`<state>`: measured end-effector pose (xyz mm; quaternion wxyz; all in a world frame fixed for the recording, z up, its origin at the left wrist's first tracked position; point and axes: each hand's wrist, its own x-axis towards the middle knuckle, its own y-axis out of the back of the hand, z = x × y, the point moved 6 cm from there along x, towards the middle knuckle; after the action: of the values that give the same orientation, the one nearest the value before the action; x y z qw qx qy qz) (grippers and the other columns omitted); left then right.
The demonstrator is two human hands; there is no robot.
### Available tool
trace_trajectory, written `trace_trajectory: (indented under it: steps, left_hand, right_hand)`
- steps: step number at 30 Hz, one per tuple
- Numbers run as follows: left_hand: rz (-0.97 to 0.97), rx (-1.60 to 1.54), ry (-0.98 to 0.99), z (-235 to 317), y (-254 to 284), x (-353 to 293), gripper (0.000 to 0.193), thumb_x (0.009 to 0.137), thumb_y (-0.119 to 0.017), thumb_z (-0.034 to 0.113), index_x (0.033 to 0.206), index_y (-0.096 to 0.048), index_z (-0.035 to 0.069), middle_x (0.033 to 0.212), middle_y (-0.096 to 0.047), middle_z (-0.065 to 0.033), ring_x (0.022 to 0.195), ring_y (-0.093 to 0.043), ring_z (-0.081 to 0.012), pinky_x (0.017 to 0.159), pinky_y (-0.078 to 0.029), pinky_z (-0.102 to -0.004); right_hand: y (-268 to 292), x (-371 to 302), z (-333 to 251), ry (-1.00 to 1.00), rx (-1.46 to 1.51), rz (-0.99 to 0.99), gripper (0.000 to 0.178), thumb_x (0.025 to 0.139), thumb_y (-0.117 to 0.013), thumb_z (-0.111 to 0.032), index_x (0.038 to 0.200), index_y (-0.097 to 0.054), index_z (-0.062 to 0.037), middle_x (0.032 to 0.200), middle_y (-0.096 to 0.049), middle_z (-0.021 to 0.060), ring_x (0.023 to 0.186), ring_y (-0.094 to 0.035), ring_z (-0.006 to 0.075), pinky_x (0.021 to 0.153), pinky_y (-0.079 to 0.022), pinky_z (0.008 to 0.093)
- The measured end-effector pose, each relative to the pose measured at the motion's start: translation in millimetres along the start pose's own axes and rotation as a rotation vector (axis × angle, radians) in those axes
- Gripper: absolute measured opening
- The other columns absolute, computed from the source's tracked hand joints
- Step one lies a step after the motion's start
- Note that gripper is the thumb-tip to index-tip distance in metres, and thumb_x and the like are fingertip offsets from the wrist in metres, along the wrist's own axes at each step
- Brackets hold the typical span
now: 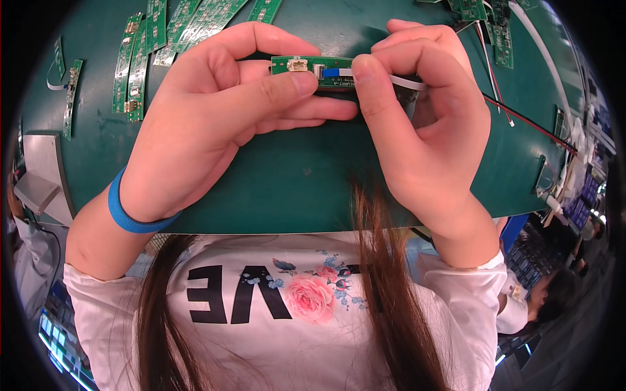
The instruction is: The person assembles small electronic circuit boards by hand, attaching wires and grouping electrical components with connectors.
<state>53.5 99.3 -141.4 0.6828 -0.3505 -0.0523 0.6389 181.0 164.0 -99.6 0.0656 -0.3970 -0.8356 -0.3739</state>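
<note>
Between the thumb and fingers of my left hand (228,98) is a narrow green circuit board (283,64), held level above the table. A cream socket sits near its left end, with a second small connector beside my thumb tip. My right hand (424,98) pinches a flat white ribbon cable (407,83) between thumb and index finger. The cable's blue end (336,72) lies over the board, pointing at the second connector. Whether it sits inside that connector I cannot tell. My right fingers cover the board's right end.
Several green circuit boards (156,26) lie at the back left of the green table (280,189); more boards (502,39) and thin wires (489,72) are at the back right. A grey metal block (45,173) stands at the left edge. Another person (538,296) is at the lower right.
</note>
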Motion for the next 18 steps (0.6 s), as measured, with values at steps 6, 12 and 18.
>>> trace_trajectory:
  steps: [6,12,18]
  left_hand:
    - [0.000,-0.022,-0.021,0,0,0,0.023,0.091,-0.049,0.007,0.112,-0.047,-0.001,0.105,-0.063,-0.0133,0.098,-0.063,-0.0249,0.091,-0.048,-0.0354]
    - [0.011,0.004,-0.031,0,1,-2,0.023,0.091,-0.049,0.008,0.112,-0.047,-0.001,0.108,-0.062,-0.0148,0.101,-0.062,-0.0257,0.092,-0.047,-0.0364]
    - [0.003,0.035,-0.016,-1,0,1,0.022,0.091,-0.048,0.008,0.111,-0.048,-0.001,0.109,-0.061,-0.0153,0.102,-0.061,-0.0260,0.093,-0.046,-0.0363]
  right_hand:
    - [1,0,-4,0.052,0.036,0.053,0.005,0.078,-0.063,0.002,0.080,-0.058,0.0014,0.081,-0.056,0.0047,0.081,-0.051,0.0151,0.094,-0.038,0.0381]
    - [-4,-3,7,0.177,-0.052,0.071,0.006,0.078,-0.064,0.002,0.080,-0.059,0.0010,0.080,-0.056,0.0040,0.081,-0.051,0.0151,0.093,-0.038,0.0375]
    - [0,-4,7,0.084,0.080,0.102,0.006,0.078,-0.064,0.002,0.081,-0.059,0.0010,0.082,-0.056,0.0046,0.082,-0.051,0.0152,0.093,-0.038,0.0365]
